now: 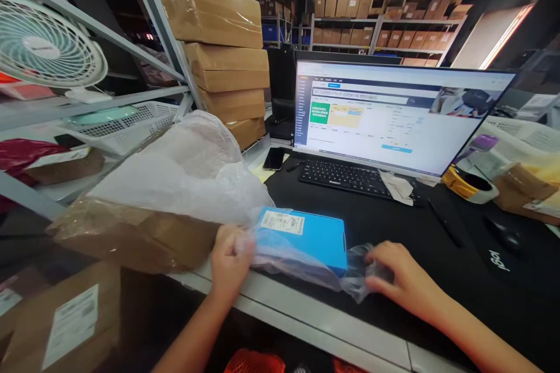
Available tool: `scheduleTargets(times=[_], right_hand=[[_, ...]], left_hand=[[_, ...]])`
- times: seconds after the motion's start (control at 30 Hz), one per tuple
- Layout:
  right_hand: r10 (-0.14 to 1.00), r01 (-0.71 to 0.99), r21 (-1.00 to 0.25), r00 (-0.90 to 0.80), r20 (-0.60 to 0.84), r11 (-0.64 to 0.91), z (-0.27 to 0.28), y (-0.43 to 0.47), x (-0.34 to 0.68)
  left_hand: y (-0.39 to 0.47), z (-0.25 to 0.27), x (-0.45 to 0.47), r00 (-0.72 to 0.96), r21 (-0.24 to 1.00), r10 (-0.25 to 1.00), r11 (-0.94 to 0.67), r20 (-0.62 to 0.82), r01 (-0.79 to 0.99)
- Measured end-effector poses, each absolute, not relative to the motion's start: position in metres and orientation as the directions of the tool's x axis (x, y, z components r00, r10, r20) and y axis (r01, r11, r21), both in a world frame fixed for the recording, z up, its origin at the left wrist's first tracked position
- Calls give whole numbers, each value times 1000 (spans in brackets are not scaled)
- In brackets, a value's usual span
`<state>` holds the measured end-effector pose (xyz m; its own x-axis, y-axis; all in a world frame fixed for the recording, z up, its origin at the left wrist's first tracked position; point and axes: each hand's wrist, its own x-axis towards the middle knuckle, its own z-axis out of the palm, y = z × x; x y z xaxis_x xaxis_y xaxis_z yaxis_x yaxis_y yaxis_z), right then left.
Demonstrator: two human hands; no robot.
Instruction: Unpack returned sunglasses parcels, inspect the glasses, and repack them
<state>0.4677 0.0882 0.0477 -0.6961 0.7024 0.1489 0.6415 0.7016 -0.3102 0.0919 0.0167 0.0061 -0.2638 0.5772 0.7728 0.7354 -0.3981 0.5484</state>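
Note:
A flat blue box point(321, 237) with a white label on its top lies near the front edge of the black desk. Thin clear plastic wrap point(301, 271) covers its near side and bunches up past both ends. At the box's left end my left hand point(231, 253) is closed on the wrap. My right hand point(389, 271), fingers curled, pinches the crumpled wrap beyond the right end. Behind my left hand, a large white plastic bag point(188, 169) lies over a brown carton point(170, 236) wrapped in clear plastic.
A monitor point(394, 116), keyboard point(345, 178) and phone point(274, 158) stand behind the box. To the right are a tape roll point(470, 183), a black pen point(444, 221) and a mouse point(503, 233). Stacked cartons point(227, 64) rise at back left, beside a fan point(48, 46) on a metal rack.

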Motion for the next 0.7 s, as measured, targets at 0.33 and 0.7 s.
scheduleTargets(times=[0.33, 0.7], right_hand=[[607, 505, -515, -794, 39, 693, 87, 99, 409], [642, 595, -254, -743, 188, 763, 90, 85, 373]], left_hand=[[-19, -15, 74, -328, 845, 876, -149, 354, 514], [-30, -15, 89, -419, 932, 860, -156, 292, 328]])
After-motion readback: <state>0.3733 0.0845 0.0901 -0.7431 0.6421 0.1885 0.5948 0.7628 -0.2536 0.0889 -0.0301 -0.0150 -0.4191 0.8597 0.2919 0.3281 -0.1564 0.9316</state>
